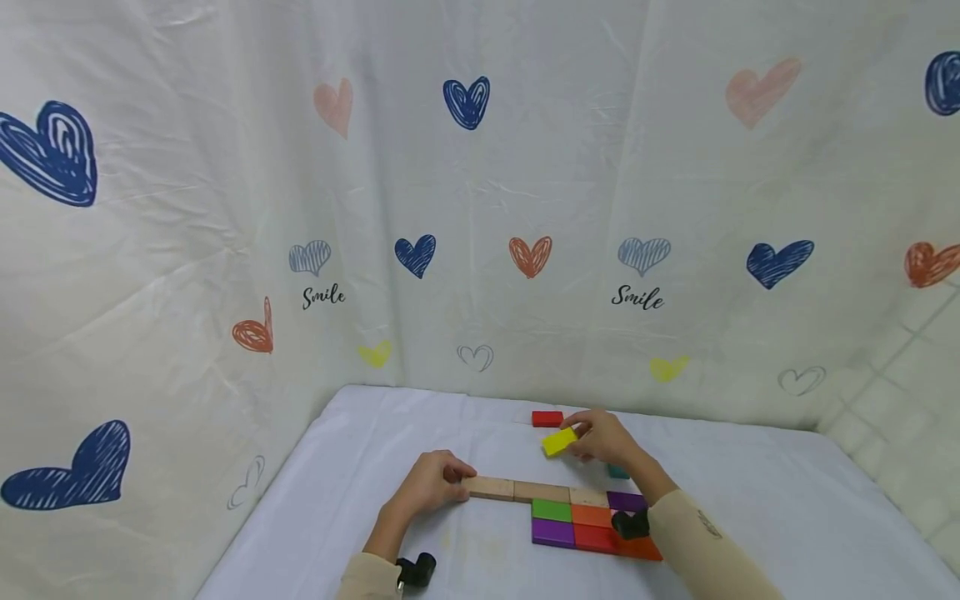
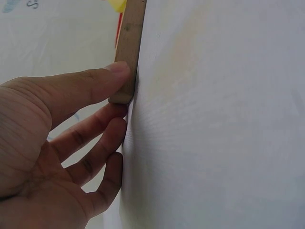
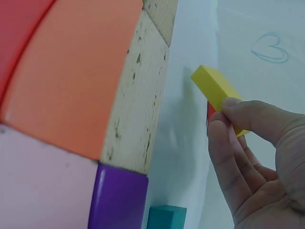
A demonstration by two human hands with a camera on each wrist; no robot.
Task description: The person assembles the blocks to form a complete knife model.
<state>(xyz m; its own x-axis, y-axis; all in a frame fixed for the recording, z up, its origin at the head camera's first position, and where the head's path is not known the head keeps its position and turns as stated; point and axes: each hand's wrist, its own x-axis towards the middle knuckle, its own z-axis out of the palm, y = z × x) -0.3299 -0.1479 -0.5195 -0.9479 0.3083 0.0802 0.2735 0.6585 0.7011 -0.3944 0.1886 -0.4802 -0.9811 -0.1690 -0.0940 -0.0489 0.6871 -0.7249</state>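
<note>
My left hand (image 1: 431,483) pinches the left end of a plain wooden block (image 1: 487,488), the first in a row of three. In the left wrist view the thumb lies on the block's face (image 2: 128,47), the other fingers loosely bent below. Beyond the row, my right hand (image 1: 606,438) holds a yellow block (image 1: 558,442) between thumb and fingertips. The right wrist view shows that yellow block (image 3: 217,90) tilted, raised above the white cloth. Just behind it lies a red block (image 1: 547,418).
In front of the wooden row sit a green block (image 1: 551,510), a purple block (image 1: 552,532), orange and red ones, and a pink block (image 3: 43,186). Another purple block (image 1: 624,501) ends the row. A teal block (image 1: 618,472) lies behind, partly hidden by the right arm. A heart-printed curtain (image 1: 555,317) hangs behind.
</note>
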